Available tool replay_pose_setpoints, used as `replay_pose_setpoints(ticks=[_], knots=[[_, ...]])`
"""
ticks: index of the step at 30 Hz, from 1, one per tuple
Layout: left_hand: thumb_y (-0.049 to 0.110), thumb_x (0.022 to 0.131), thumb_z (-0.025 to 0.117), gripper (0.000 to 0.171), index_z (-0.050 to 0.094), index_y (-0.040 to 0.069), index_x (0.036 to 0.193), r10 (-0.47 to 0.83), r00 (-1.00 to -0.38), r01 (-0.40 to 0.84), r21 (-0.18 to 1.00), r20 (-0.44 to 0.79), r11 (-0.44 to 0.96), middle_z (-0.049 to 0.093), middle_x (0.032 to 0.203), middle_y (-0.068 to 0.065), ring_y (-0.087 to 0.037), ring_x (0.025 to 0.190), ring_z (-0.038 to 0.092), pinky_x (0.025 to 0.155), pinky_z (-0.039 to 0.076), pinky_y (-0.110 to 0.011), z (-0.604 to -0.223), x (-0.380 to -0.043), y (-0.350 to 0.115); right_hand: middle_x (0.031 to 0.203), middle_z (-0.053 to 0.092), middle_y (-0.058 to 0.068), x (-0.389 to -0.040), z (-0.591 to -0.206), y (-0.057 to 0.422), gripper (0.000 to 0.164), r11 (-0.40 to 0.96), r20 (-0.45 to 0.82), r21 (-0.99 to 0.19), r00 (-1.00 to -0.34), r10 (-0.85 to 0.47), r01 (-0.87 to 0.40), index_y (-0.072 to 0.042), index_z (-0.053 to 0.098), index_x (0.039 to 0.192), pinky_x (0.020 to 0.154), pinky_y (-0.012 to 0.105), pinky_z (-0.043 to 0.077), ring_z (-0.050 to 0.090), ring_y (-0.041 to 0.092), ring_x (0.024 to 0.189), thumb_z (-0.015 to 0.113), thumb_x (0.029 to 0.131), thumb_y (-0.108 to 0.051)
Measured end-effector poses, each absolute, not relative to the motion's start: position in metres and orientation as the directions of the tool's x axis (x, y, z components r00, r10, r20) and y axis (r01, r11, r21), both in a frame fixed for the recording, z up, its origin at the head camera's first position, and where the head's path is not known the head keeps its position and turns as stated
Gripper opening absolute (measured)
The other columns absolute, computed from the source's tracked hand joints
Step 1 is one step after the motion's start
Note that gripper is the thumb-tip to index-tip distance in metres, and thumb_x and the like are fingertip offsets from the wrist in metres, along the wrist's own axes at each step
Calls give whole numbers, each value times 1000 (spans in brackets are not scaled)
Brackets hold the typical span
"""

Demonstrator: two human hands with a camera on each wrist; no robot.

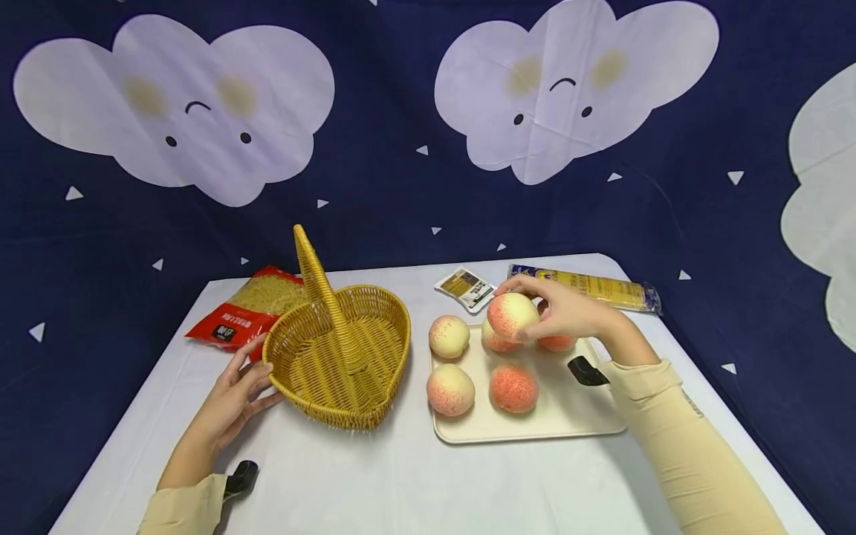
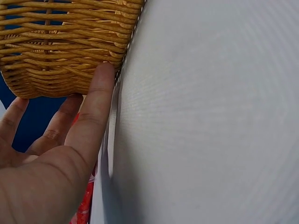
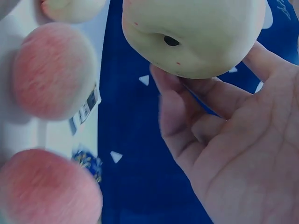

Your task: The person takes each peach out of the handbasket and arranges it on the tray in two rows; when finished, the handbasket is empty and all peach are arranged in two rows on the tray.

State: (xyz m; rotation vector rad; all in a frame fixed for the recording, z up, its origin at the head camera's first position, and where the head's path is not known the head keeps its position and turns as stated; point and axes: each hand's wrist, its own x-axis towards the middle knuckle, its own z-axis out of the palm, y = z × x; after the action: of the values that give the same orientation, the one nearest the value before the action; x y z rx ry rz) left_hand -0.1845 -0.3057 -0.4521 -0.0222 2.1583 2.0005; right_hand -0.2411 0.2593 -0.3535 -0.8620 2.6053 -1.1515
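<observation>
My right hand point(image 1: 562, 308) holds a pale peach with a pink blush point(image 1: 511, 316) above the cream tray point(image 1: 575, 427). In the right wrist view that peach point(image 3: 201, 32) sits in the fingertips, its dark stem hole showing. Several more peaches lie on the tray, among them a deep pink one point(image 1: 513, 388) and a pale one point(image 1: 451, 390); two at the back are partly hidden by the held peach and hand. My left hand point(image 1: 234, 394) rests against the left side of a heart-shaped wicker basket point(image 1: 348, 349), its extended fingers point(image 2: 96, 98) touching the woven wall.
Behind the basket's left side lies a red bag of pasta point(image 1: 247, 312). A small white packet with a printed label point(image 1: 466, 288) and a long yellow noodle pack point(image 1: 602, 290) lie behind the tray. The basket's tall handle point(image 1: 324, 297) arches up. A dark blue cloud-print cloth point(image 1: 381, 148) hangs behind the white table.
</observation>
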Motion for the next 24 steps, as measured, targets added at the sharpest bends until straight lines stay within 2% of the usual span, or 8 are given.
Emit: replay_pose_setpoints(ticks=[3,9,15,19,24], knots=[[30,114,55,67,20,35,171,120,-981,-145,985,-155,94,23,168,-18,0,113,70,94,65,-39,-451,-185,-305,125,70,5,-234,-363,271,61,525,106,-736,-840,-533,-427,-19,60,134,84,35,55,61,21,110,89,80,-18],[30,114,54,66,20,34,171,126,-981,-135,985,-148,103,22,168,-20,0,113,70,94,65,-38,-448,-187,-305,128,67,17,-215,-377,292,65,473,134,-794,-869,-476,-381,-9,50,134,86,29,56,65,12,109,87,81,-7],[31,114,54,67,20,35,171,125,-981,-133,985,-146,110,22,168,-20,1,113,69,94,65,-38,-448,-189,-304,134,70,12,-198,-391,309,68,514,164,-755,-876,-454,-408,-10,57,144,91,30,53,66,5,111,88,83,-13],[31,114,54,68,19,35,171,119,-981,-143,984,-156,108,21,168,-19,1,112,69,94,65,-38,-448,-188,-303,140,67,9,-191,-400,319,64,531,168,-749,-888,-429,-397,-12,62,141,93,30,52,63,0,115,89,84,-14],[31,114,54,71,15,36,172,103,-979,-166,980,-177,110,16,172,-21,1,111,69,95,64,-39,-453,-183,-307,139,64,12,-187,-415,324,65,490,140,-803,-907,-397,-339,-6,58,140,98,22,52,61,-5,119,90,83,-10]])
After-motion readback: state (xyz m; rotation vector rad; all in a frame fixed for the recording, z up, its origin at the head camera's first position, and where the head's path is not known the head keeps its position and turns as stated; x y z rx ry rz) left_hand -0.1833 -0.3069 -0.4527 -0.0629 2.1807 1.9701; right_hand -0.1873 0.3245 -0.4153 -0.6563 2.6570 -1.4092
